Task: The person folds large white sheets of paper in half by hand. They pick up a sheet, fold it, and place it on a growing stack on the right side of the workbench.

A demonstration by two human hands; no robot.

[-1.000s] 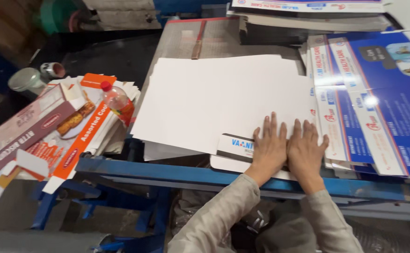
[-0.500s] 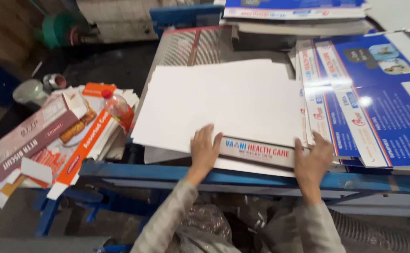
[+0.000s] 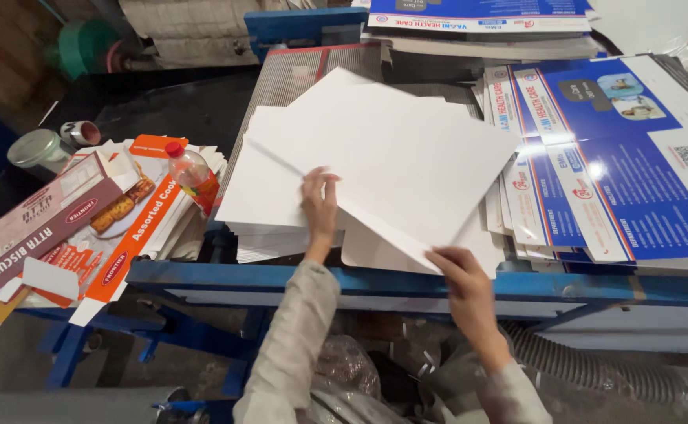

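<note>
The large white cardboard sheet lies in the middle of the frame on the stack of white sheets. Half a second ago it lay flat; now its near corner is lifted and turned. The right hand pinches this corner at the lower centre. The left hand, earlier at the near edge, now presses with spread fingers on the stack. Blue printed cartons stay at the right, and the flattened orange biscuit boxes at the left.

white card sheets, blue printed cartons, orange biscuit cartons, blue table frame
</note>
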